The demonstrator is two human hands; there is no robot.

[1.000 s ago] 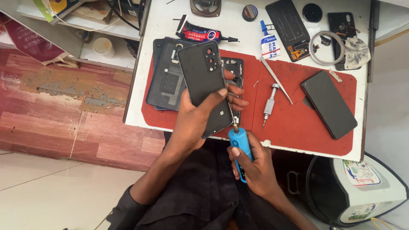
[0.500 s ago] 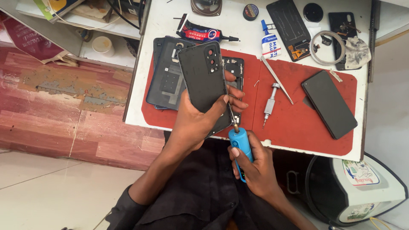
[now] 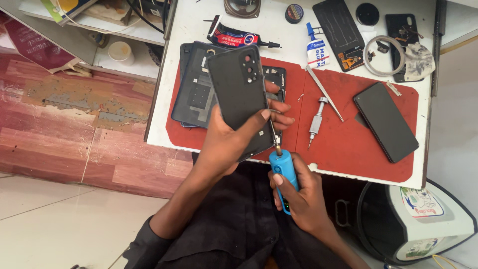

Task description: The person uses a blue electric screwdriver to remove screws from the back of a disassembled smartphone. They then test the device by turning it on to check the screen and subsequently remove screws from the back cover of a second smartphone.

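The right hand [image 3: 298,192] is low in the middle of the frame. It is closed around a blue electric screwdriver [image 3: 284,174], with the thumb along the side. The thin bit points up and a little left, to the edge of the dark phone [image 3: 240,97]. To do this well, I think the bit should stand straight in the screw and the push should be soft, so it does not slip.

Just above and left, the left hand [image 3: 234,139] grips the phone from below. Its thumb lies across the back, and its fingers curl around the right edge. The phone is tilted up over the red mat [image 3: 348,144], back side to us.

Farther up the mat lie a silver hand screwdriver [image 3: 315,121], another black phone [image 3: 386,122] at the right, and a glue tube [image 3: 238,38] near the top.
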